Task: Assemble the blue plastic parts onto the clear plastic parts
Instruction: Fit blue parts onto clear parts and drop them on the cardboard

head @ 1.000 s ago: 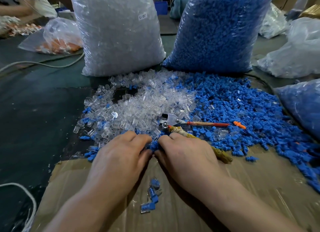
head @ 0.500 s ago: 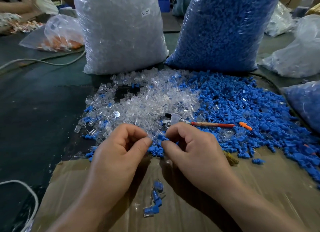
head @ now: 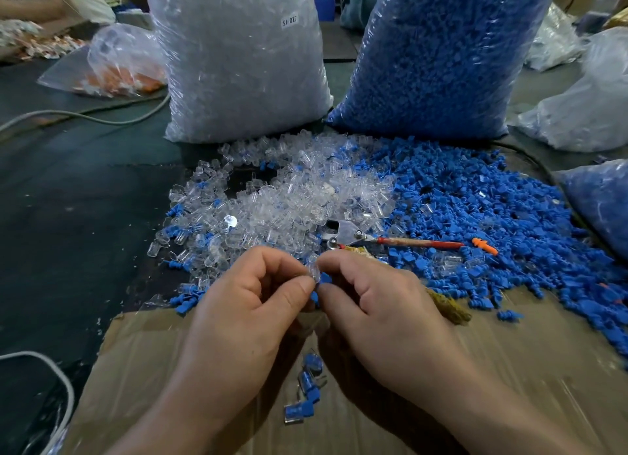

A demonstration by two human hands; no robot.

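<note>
Head view. Centre of frame: left hand (head: 244, 318) pinching clear part (head: 313, 271) between thumb and forefinger, other fingers curled. Right hand (head: 380, 315) pinching blue part (head: 325, 278) likewise, touching clear part. Both above far edge of cardboard (head: 163, 352) on dark worktop (head: 68, 216). Lower centre: few assembled pieces (head: 306, 395) on cardboard. Beyond hands: clear pile (head: 289, 199) left, blue pile (head: 475, 210) right, red-handled cutters (head: 390, 240) at boundary. Top of frame: clear bag (head: 238, 63), blue bag (head: 435, 57), upright.

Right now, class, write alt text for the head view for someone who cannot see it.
The left hand pinches a clear plastic part against a blue plastic part in the right hand, over cardboard; a clear pile and a blue pile lie beyond.
</note>
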